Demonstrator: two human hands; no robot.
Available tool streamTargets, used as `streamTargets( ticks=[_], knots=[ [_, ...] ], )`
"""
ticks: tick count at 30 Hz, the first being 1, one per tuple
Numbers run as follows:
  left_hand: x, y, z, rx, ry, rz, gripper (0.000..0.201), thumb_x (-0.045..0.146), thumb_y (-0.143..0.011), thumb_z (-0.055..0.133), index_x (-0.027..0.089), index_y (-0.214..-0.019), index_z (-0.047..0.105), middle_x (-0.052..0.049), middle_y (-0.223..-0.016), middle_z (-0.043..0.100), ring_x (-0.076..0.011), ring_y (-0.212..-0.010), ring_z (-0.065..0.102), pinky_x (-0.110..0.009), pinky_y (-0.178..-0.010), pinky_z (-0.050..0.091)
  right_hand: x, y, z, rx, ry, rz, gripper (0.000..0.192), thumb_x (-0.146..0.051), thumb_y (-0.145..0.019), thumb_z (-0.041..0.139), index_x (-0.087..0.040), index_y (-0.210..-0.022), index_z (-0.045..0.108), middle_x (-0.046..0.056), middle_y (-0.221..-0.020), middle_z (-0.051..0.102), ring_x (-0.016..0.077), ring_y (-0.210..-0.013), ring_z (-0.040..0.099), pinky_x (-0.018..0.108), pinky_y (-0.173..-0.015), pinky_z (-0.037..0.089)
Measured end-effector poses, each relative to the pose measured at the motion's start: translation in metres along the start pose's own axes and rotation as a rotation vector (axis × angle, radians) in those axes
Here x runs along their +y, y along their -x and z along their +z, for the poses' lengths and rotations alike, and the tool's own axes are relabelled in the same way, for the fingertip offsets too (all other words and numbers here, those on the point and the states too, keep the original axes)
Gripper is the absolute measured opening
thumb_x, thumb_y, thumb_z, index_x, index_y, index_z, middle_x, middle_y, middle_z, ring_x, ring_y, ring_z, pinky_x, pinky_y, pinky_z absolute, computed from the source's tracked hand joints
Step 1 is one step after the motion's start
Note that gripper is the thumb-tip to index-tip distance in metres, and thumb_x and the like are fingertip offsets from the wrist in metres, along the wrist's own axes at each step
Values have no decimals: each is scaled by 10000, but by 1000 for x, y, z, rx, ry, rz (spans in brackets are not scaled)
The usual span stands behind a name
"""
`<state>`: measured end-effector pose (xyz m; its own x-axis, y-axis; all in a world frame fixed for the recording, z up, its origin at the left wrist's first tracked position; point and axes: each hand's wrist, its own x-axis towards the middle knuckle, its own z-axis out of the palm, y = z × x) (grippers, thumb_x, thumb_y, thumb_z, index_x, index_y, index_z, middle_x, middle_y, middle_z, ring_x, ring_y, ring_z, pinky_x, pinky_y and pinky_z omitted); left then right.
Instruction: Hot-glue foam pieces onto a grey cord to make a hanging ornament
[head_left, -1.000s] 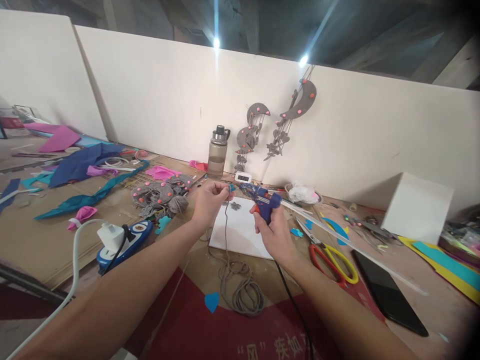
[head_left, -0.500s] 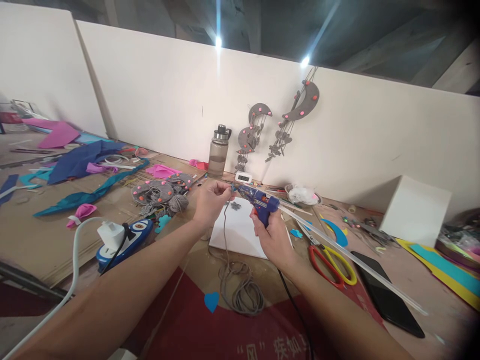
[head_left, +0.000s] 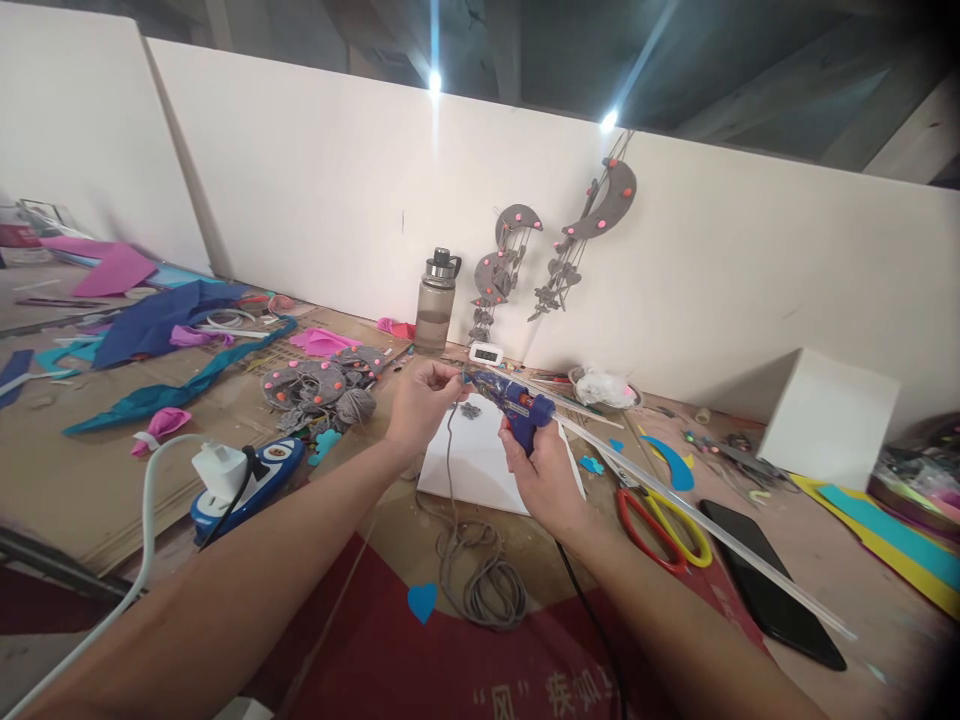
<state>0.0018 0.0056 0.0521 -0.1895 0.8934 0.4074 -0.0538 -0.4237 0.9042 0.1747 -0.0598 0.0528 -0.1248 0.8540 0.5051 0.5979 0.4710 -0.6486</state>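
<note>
My right hand (head_left: 546,470) is wrapped round the grip of a blue hot glue gun (head_left: 517,405), whose nozzle points left. A long clear glue stick (head_left: 675,505) runs out of its back. At the nozzle tip, my left hand (head_left: 426,400) pinches the upper end of a grey yarn (head_left: 451,450); a small bluish bit shows by the fingertips, too small to name. The yarn hangs down to a loose coil (head_left: 491,590) on the table. Under both hands lies a white board (head_left: 472,470) with a small grey piece (head_left: 470,411) on it.
Scissors (head_left: 664,530) and a black phone (head_left: 772,585) lie to the right. A blue heart (head_left: 422,603) is in front. On the left are a blue power strip (head_left: 255,485) and grey crescents with pompoms (head_left: 307,385). A water bottle (head_left: 435,305) stands behind.
The glue gun has shifted very slightly left, its nozzle still at my left fingertips. Both hands keep their grips, and the view has moved only a little.
</note>
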Motion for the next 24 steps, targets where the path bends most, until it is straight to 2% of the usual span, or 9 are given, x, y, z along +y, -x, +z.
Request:
streamTargets(
  ticks=[10, 16, 21, 24],
  knots=[
    [0, 0, -1, 5, 19, 9, 161, 307, -739, 644, 149, -771, 632, -39, -703, 681, -161, -660, 663, -260, -610, 506, 3, 0, 1, 30, -1, 5, 259, -399, -887, 447, -189, -1033, 489, 110, -949, 629, 224, -822, 607, 349, -681, 489],
    [0, -1, 0, 3, 93, -35, 192, 315, -720, 671, 140, -772, 614, -52, -713, 678, -174, -669, 669, -279, -618, 517, 3, 0, 0, 39, -103, 4, 254, -391, -870, 492, -187, -1022, 486, 91, -931, 627, 174, -698, 582, 311, -616, 483],
    [4, -2, -1, 32, 139, -89, 191, 306, -708, 671, 142, -769, 594, -41, -703, 662, -171, -668, 657, -277, -605, 505, 4, -9, -3, 5, -426, 86, 220, -372, -869, 482, -203, -1011, 472, 45, -982, 623, 87, -538, 502, 257, -536, 464],
    [5, -3, -4, 82, 19, -56, 174, 303, -712, 655, 143, -765, 612, -28, -706, 653, -132, -635, 604, -242, -582, 462, 24, -21, -9, 54, -332, 179, 216, -360, -842, 490, -182, -961, 522, 37, -852, 653, 117, -614, 565, 243, -564, 456]
  ],
)
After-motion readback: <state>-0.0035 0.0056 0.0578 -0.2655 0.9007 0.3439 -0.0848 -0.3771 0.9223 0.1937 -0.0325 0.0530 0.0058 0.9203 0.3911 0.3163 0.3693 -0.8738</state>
